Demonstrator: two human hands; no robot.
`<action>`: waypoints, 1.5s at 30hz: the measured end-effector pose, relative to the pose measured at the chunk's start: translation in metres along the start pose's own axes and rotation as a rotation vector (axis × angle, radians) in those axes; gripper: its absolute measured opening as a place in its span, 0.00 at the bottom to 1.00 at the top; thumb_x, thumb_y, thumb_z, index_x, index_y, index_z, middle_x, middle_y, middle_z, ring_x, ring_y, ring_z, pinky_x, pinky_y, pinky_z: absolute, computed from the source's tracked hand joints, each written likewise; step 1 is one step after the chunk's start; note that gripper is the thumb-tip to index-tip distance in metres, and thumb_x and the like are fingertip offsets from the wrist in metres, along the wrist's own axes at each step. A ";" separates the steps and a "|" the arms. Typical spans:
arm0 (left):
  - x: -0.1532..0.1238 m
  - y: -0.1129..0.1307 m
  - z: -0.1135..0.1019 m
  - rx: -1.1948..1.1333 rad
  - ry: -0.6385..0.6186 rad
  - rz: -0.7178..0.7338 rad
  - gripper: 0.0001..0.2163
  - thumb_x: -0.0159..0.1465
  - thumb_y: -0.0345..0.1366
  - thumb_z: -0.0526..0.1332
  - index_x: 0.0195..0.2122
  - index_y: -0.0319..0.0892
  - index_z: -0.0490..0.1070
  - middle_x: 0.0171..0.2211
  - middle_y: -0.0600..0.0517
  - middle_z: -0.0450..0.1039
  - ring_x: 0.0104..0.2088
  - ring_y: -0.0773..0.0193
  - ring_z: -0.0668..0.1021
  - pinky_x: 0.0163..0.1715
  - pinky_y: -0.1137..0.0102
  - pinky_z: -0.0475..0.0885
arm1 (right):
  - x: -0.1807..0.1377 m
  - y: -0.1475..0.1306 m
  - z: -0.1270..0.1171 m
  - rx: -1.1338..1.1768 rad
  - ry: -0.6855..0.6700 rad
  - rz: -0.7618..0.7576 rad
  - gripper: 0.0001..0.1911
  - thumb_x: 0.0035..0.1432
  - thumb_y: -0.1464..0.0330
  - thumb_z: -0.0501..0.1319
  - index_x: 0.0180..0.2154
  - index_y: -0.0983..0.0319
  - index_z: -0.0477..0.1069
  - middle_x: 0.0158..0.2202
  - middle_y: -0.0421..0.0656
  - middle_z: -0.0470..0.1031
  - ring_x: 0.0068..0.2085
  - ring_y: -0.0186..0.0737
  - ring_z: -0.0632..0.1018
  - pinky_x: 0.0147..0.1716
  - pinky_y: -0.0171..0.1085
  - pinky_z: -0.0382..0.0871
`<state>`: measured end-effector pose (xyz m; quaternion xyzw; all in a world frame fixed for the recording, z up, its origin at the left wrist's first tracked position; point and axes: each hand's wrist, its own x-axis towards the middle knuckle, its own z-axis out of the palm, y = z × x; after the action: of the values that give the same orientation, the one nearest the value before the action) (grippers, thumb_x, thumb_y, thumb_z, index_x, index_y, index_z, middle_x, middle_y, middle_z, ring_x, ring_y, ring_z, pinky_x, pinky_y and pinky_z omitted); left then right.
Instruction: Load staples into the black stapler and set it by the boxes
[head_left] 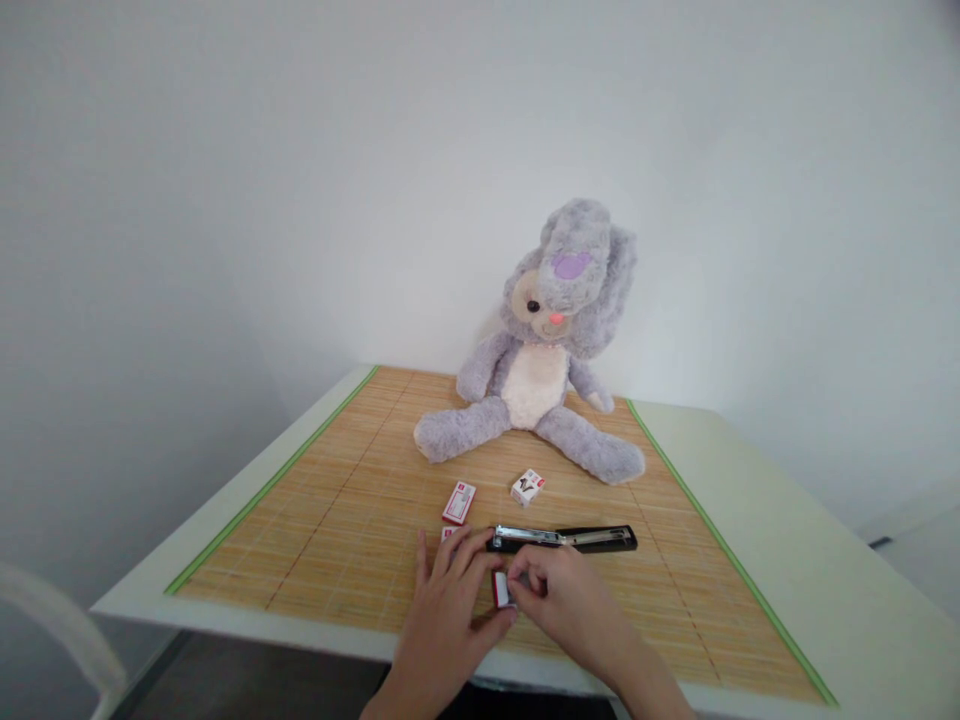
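One small red-and-white box point(501, 590), on bamboo mat point(352, 500), between left hand point(448, 610), fingers spread, and right hand point(562, 598), fingertips bunched at its edge, whether pinching anything cannot be told; one black stapler point(604, 540), opened out, just beyond; one grey plush rabbit point(534, 385), seated behind

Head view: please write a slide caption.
Left hand and right hand at a small box, opened stapler and plush bunny beyond.

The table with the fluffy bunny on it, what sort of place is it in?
Probably a room in someone's home, though I can't be sure. A plush bunny sits on a slatted mat over a pale table, with a stapler in front of it.
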<state>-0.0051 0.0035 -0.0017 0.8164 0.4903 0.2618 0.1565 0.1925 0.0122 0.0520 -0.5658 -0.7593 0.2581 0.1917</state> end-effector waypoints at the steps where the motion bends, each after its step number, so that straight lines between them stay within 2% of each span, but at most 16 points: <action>1: 0.000 0.000 0.000 -0.002 -0.004 0.000 0.19 0.63 0.40 0.68 0.55 0.58 0.70 0.67 0.56 0.65 0.69 0.50 0.61 0.68 0.33 0.27 | 0.000 0.001 0.002 -0.002 -0.002 -0.004 0.06 0.60 0.68 0.61 0.33 0.57 0.78 0.22 0.34 0.71 0.24 0.31 0.68 0.26 0.32 0.52; 4: 0.000 -0.001 0.000 -0.003 -0.010 -0.003 0.20 0.63 0.39 0.68 0.55 0.58 0.70 0.67 0.56 0.65 0.69 0.50 0.61 0.68 0.33 0.27 | 0.000 0.001 0.007 -0.010 -0.010 -0.011 0.07 0.61 0.68 0.61 0.34 0.57 0.79 0.21 0.33 0.71 0.23 0.31 0.68 0.26 0.32 0.52; 11: 0.000 -0.003 0.001 0.013 -0.001 -0.004 0.18 0.63 0.41 0.67 0.55 0.59 0.70 0.66 0.56 0.66 0.69 0.49 0.62 0.68 0.31 0.31 | 0.001 0.003 0.006 -0.064 -0.018 -0.027 0.07 0.62 0.67 0.62 0.35 0.55 0.80 0.25 0.35 0.77 0.26 0.32 0.73 0.29 0.32 0.55; 19: 0.000 -0.005 0.002 -0.015 -0.015 -0.013 0.17 0.64 0.41 0.67 0.54 0.59 0.71 0.67 0.56 0.65 0.69 0.50 0.61 0.68 0.32 0.31 | -0.001 0.010 0.008 -0.051 -0.058 0.001 0.07 0.61 0.69 0.62 0.36 0.56 0.80 0.25 0.36 0.76 0.27 0.33 0.73 0.28 0.32 0.54; 29: -0.001 -0.005 0.000 -0.013 -0.024 -0.011 0.16 0.65 0.42 0.66 0.53 0.59 0.70 0.67 0.58 0.65 0.70 0.51 0.60 0.69 0.33 0.33 | -0.010 0.022 -0.012 -0.030 -0.031 0.032 0.08 0.62 0.66 0.63 0.41 0.53 0.81 0.25 0.35 0.74 0.28 0.34 0.73 0.29 0.33 0.55; 34: -0.001 -0.005 0.001 -0.021 -0.005 0.004 0.15 0.65 0.41 0.66 0.53 0.55 0.71 0.67 0.54 0.65 0.69 0.50 0.61 0.69 0.34 0.32 | -0.012 0.019 -0.006 -0.001 -0.056 0.006 0.08 0.63 0.65 0.63 0.40 0.52 0.82 0.25 0.35 0.75 0.28 0.34 0.72 0.30 0.33 0.55; 38: 0.000 -0.005 0.001 -0.027 -0.009 0.002 0.15 0.65 0.41 0.66 0.53 0.55 0.71 0.67 0.54 0.65 0.69 0.50 0.61 0.69 0.33 0.31 | -0.011 0.017 -0.002 -0.029 -0.066 0.054 0.07 0.62 0.67 0.64 0.40 0.54 0.82 0.25 0.36 0.75 0.29 0.35 0.72 0.30 0.33 0.55; 45: -0.001 -0.005 0.001 -0.014 -0.006 -0.007 0.15 0.65 0.42 0.66 0.53 0.57 0.71 0.67 0.56 0.65 0.69 0.50 0.61 0.69 0.34 0.31 | -0.013 0.017 -0.009 -0.042 -0.065 0.065 0.07 0.63 0.65 0.63 0.39 0.55 0.82 0.28 0.37 0.77 0.30 0.36 0.74 0.31 0.34 0.57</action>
<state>-0.0081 0.0052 -0.0055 0.8143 0.4910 0.2623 0.1647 0.2145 0.0050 0.0487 -0.5853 -0.7516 0.2665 0.1467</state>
